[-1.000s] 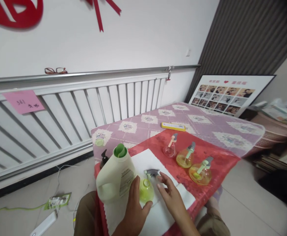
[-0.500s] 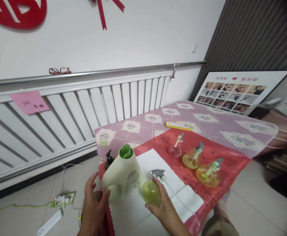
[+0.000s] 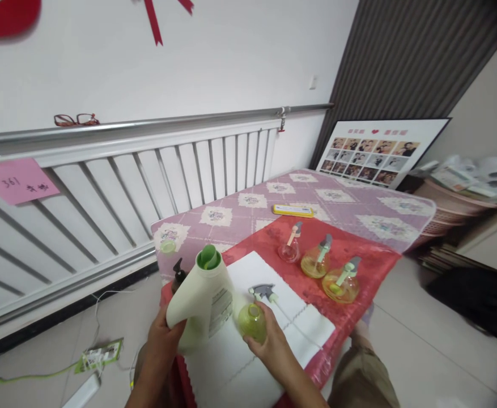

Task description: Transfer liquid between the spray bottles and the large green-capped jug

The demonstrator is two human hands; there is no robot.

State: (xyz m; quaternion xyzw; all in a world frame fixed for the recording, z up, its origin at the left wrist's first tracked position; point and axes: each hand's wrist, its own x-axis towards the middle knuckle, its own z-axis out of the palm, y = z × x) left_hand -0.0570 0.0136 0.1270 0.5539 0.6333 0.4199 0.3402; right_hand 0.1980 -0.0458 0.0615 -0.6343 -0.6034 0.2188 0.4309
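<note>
My left hand (image 3: pixel 163 340) grips the handle side of a large cream jug with a green open spout (image 3: pixel 200 300), which leans to the right. My right hand (image 3: pixel 269 343) wraps around a small round yellow-green bottle (image 3: pixel 251 321) with its neck open, standing on a white cloth (image 3: pixel 248 362). The bottle's grey spray head with its tube (image 3: pixel 263 292) lies on the cloth just behind it. The jug's spout sits above and left of the small bottle.
Three filled spray bottles (image 3: pixel 316 262) stand in a row on a red cloth (image 3: pixel 359 266). A green cap (image 3: pixel 168 246) and a yellow flat box (image 3: pixel 293 211) lie on the purple tablecloth. A dark pump bottle (image 3: pixel 178 275) stands behind the jug. A radiator lines the wall.
My left hand left the small bottle and took hold of the jug. My right hand moved from the spray head onto the small bottle. The jug now tilts.
</note>
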